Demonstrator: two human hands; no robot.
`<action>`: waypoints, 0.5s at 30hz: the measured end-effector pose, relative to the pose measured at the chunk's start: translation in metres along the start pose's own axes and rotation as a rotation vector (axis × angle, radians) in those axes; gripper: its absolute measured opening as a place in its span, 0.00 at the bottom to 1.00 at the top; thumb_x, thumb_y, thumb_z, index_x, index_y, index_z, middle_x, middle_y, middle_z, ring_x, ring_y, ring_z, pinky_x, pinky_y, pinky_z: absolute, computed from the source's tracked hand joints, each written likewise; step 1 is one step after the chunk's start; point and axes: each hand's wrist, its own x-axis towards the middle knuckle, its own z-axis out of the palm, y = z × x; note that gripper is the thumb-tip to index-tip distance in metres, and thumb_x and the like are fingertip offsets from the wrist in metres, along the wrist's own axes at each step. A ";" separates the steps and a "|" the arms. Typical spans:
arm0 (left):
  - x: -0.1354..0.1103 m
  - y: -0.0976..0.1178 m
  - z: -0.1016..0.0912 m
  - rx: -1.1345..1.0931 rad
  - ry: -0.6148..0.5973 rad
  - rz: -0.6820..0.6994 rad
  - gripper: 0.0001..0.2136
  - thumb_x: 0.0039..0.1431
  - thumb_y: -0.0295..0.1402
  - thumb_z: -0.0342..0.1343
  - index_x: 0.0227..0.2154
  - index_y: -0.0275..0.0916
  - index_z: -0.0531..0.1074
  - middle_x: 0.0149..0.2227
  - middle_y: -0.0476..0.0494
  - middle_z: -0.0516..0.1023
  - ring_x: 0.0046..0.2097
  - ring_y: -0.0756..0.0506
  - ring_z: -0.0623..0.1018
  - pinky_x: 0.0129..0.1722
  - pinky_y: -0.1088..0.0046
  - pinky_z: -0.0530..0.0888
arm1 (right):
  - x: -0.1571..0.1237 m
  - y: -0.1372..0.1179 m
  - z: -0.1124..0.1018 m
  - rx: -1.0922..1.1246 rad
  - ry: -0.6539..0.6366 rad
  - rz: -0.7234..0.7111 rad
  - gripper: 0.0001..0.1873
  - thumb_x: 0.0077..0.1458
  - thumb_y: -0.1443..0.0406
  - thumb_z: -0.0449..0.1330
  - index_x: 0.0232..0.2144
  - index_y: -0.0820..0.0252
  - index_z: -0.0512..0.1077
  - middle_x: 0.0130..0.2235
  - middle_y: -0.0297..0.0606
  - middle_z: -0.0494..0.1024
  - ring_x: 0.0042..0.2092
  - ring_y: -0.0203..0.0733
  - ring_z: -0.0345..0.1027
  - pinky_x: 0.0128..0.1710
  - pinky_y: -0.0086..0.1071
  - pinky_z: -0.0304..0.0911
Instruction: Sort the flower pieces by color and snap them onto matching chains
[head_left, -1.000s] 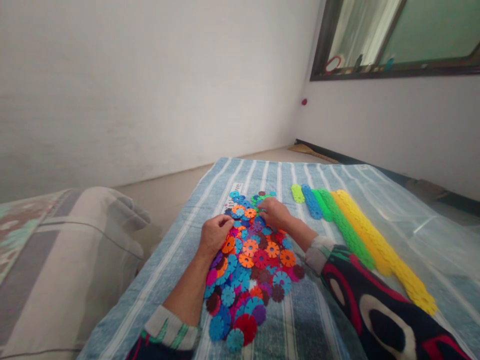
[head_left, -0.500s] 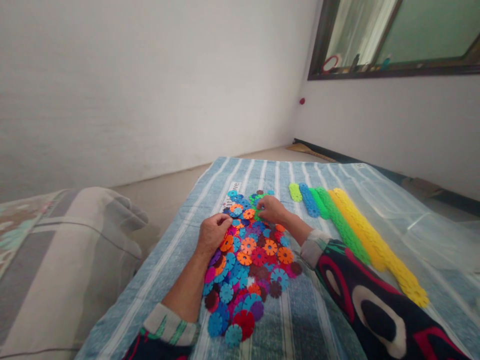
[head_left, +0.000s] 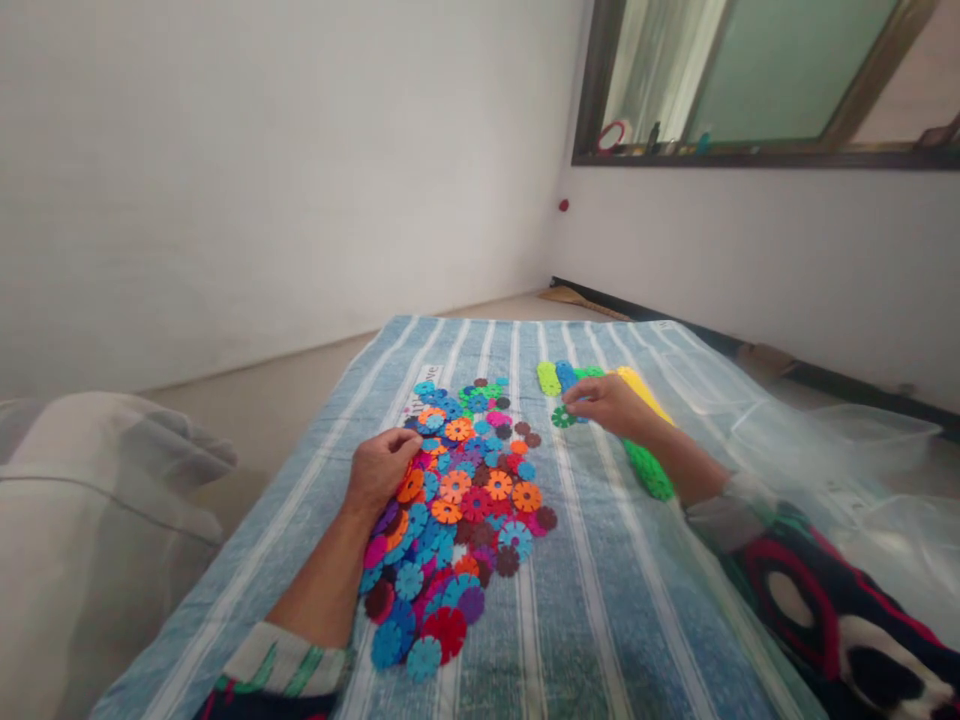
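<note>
A pile of notched plastic discs (head_left: 475, 503) in blue, orange, red, purple and brown lies on the striped cloth (head_left: 600, 580). My left hand (head_left: 382, 468) rests at the pile's left edge with thumb and fingers pinched together; whatever lies between them is hidden. My right hand (head_left: 611, 402) is over to the right of the pile, pinching a green disc (head_left: 562, 416) by its edge. Just beyond it are a short light-green row of discs (head_left: 548, 379) and a blue row (head_left: 566, 374). My hand and forearm partly cover the longer green row (head_left: 649, 472) and yellow row (head_left: 643, 393).
Clear plastic containers (head_left: 874, 435) stand at the right side of the cloth. A grey cover (head_left: 97, 540) drapes over something at the left. Behind are a white wall and a window (head_left: 772, 80) with small items on its sill.
My right hand has moved right, from the pile's far end to beside the rows, carrying a green disc. My left hand stays at the pile's edge. The view has turned slightly right.
</note>
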 end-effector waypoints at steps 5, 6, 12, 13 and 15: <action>0.002 0.002 -0.002 0.036 0.004 -0.018 0.13 0.44 0.43 0.53 0.25 0.40 0.76 0.28 0.49 0.80 0.32 0.45 0.78 0.35 0.74 0.72 | -0.048 0.023 -0.046 -0.077 -0.053 0.037 0.06 0.46 0.66 0.60 0.26 0.59 0.77 0.31 0.35 0.79 0.35 0.40 0.72 0.38 0.31 0.64; 0.003 0.002 -0.002 0.046 0.004 -0.019 0.13 0.44 0.43 0.53 0.26 0.41 0.76 0.28 0.49 0.80 0.32 0.44 0.78 0.35 0.75 0.72 | -0.057 0.027 -0.052 -0.089 -0.066 0.048 0.06 0.46 0.66 0.59 0.26 0.59 0.77 0.31 0.35 0.79 0.36 0.40 0.72 0.38 0.31 0.64; 0.007 0.001 -0.003 0.101 0.004 -0.040 0.12 0.45 0.42 0.55 0.28 0.40 0.77 0.30 0.52 0.80 0.36 0.45 0.77 0.38 0.75 0.71 | -0.099 0.041 -0.071 -0.168 -0.115 0.126 0.07 0.47 0.67 0.57 0.26 0.59 0.76 0.35 0.37 0.79 0.37 0.40 0.72 0.39 0.31 0.64; 0.007 0.001 -0.003 0.101 0.006 -0.048 0.12 0.45 0.41 0.55 0.29 0.40 0.77 0.30 0.53 0.80 0.36 0.46 0.77 0.39 0.75 0.70 | -0.103 0.043 -0.072 -0.182 -0.126 0.134 0.07 0.47 0.67 0.57 0.26 0.60 0.76 0.36 0.37 0.79 0.37 0.40 0.72 0.40 0.32 0.64; 0.006 0.003 -0.003 0.093 0.010 -0.058 0.12 0.46 0.41 0.55 0.29 0.40 0.76 0.29 0.55 0.79 0.36 0.46 0.77 0.39 0.76 0.70 | -0.110 0.046 -0.072 -0.201 -0.148 0.138 0.07 0.48 0.67 0.57 0.26 0.59 0.76 0.36 0.37 0.79 0.38 0.40 0.72 0.42 0.33 0.64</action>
